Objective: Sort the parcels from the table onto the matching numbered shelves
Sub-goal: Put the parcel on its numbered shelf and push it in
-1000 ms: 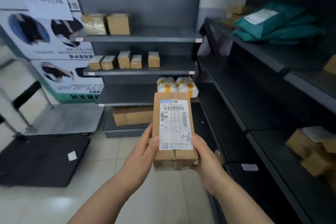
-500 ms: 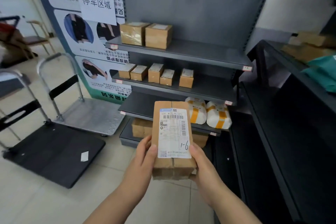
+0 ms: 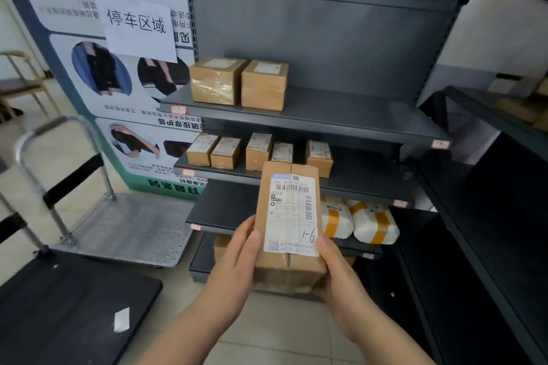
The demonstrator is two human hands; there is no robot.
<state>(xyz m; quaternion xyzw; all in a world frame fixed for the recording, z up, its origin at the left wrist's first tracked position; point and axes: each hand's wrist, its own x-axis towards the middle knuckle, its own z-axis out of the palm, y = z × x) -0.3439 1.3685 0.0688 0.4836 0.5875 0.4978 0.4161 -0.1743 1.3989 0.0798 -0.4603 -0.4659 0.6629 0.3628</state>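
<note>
- The cardboard parcel (image 3: 289,225) is being held upright in front of the shelving. The left hand (image 3: 237,252) is wrapped round its left edge and the right hand (image 3: 335,270) round its right edge, with both thumbs laid on the front.
- Only the lower end is gripped, so the tall parcel could be tipped forward if one hand is released too soon.
- A handwritten mark (image 3: 309,235) is seen on the label. It is read as 1-6, but the last digit could be mistaken for a 9, and the wrong shelf could then be picked.
- Pale floor tiles (image 3: 267,335) are underfoot. A black platform trolley (image 3: 74,305) and a silver one (image 3: 133,225) are parked to the left, and they could be tripped over on a sidestep.
- On the grey shelving ahead, two white taped parcels (image 3: 375,224) are seen low down, five small boxes (image 3: 258,151) above them and two larger cartons (image 3: 264,84) higher up.
- The shelf edge tags (image 3: 440,144) are too blurred to be read from here.
- A poster (image 3: 118,83) with a paper sign (image 3: 138,27) is seen behind on the left, and dark shelving (image 3: 489,216) on the right.
</note>
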